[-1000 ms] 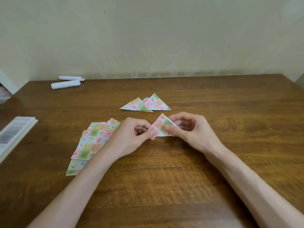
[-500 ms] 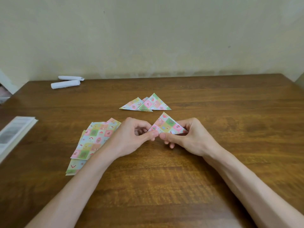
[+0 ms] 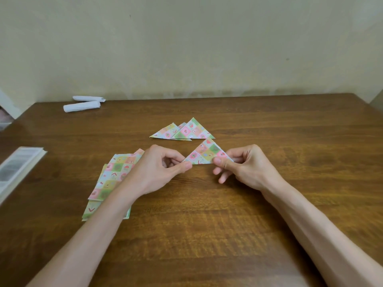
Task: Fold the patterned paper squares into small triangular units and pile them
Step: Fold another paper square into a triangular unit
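We note the left hand [image 3: 157, 172] and right hand [image 3: 246, 168] each pinching a base corner of the pastel checked folded paper triangle [image 3: 207, 153]; light, easily creased, best held at its corners.

Unfolded squares [image 3: 112, 179] left, folded pile [image 3: 184, 131] behind held triangle [image 3: 207, 154], on table [image 3: 290, 141]

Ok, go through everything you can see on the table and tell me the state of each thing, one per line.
Folded triangle: held up between both hands, point upward.
Left hand: pinching the triangle's left corner.
Right hand: pinching the triangle's right corner.
Pile of finished triangles: lying flat, overlapping.
Stack of paper squares: unfolded, fanned, partly under the left arm.
Two white rolls: rolled up, lying at the far left.
Book: closed, at the left edge.
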Available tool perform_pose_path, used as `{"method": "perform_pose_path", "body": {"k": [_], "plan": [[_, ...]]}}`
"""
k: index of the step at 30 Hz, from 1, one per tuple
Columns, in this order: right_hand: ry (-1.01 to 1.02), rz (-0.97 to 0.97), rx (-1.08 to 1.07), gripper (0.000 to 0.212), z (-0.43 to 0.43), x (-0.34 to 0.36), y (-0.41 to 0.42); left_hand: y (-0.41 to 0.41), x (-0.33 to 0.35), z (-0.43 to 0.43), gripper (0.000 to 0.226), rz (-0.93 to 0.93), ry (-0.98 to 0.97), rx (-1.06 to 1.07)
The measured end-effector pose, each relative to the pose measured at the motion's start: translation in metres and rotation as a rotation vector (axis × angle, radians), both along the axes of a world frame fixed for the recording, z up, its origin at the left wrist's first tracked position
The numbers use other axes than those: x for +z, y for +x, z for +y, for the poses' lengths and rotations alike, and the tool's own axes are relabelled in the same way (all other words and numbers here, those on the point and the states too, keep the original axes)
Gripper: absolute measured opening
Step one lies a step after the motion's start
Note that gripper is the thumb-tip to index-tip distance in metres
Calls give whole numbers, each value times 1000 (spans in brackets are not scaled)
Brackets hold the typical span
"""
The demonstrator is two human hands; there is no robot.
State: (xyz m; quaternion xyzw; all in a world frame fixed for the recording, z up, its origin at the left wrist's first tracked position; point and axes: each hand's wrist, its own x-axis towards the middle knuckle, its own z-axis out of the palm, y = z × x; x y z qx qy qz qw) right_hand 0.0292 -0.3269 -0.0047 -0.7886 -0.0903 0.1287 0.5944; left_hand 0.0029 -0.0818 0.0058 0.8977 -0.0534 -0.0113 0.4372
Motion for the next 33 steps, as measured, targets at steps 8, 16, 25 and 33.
{"method": "perform_pose_path", "body": {"k": [8,16,25,33], "plan": [[36,-40,-14,17,-4,-1,3,4,-1,9,10,44,-19,6],[-34,-217,-149,10,3,-15,11,12,-12,19,15,-73,4,48],[-123,-191,-97,13,30,-14,42,21,-15,33,10,-215,48,221],[-324,-266,-84,13,67,-11,73,23,-16,56,25,-351,-48,346]]}}
